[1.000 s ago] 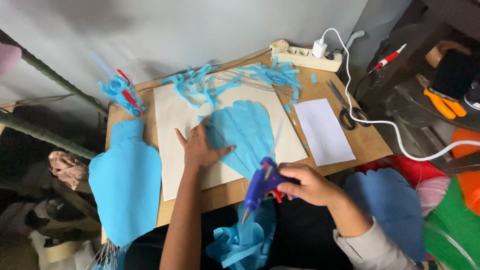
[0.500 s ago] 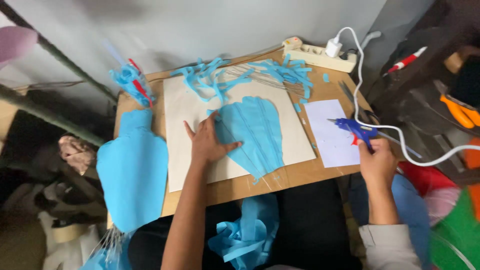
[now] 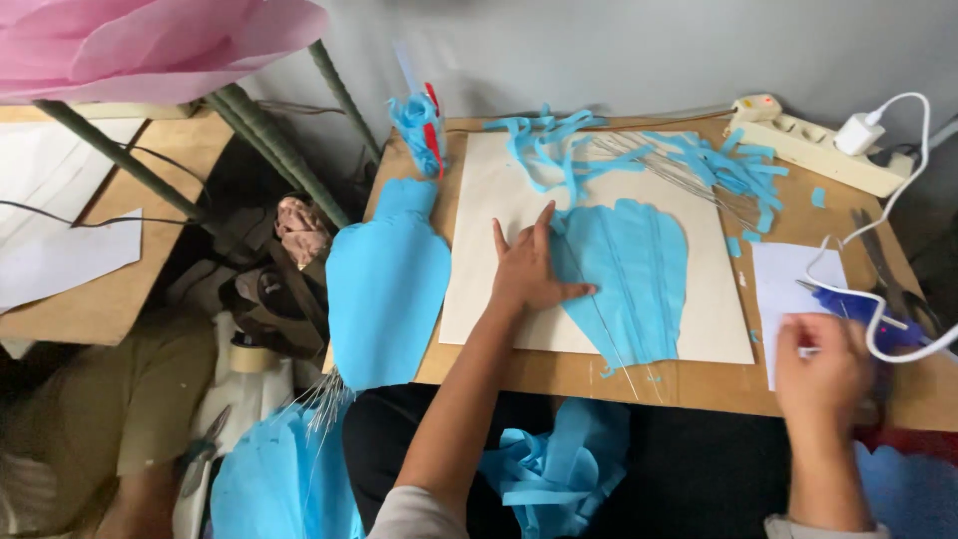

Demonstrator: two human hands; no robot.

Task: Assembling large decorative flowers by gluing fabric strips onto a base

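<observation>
Seen from the head camera: the left hand (image 3: 531, 271) lies flat, fingers spread, pressing the edge of a blue paper petal (image 3: 632, 281) on a cream sheet (image 3: 489, 250) atop the wooden table (image 3: 699, 384); the right hand (image 3: 824, 371), blurred, hovers beside a blue glue gun (image 3: 860, 311), grip unclear

A plain grey wall (image 3: 619, 50) backs a small wooden table (image 3: 559, 374), with another wooden surface (image 3: 110, 299) at left.

One head-worn camera is looking steeply down from close above the bench (image 3: 559, 374), facing the far wall, taking in floor clutter at left.
</observation>
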